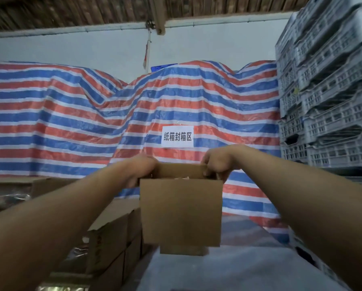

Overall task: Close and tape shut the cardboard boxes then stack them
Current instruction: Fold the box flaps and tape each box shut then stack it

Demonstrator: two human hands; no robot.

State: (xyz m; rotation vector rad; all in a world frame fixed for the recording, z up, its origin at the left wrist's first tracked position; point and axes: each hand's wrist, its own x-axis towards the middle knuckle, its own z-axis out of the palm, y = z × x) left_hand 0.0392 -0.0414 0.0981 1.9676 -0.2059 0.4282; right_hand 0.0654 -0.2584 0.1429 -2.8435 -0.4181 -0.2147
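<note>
A brown cardboard box [181, 213] is held up in front of me above a grey table [228, 271]. Its top is open, with a far flap standing up behind the near wall. My left hand [141, 170] grips the box's top left edge. My right hand [216, 164] is closed on the top right corner of the far flap. The box's underside sits a little above the table surface; a lower flap hangs down beneath it.
Stacked cardboard boxes [112, 242] stand at the left of the table. A red, white and blue striped tarp [91, 122] with a white paper sign [177, 136] covers the back. Grey plastic crates [327, 91] tower at the right.
</note>
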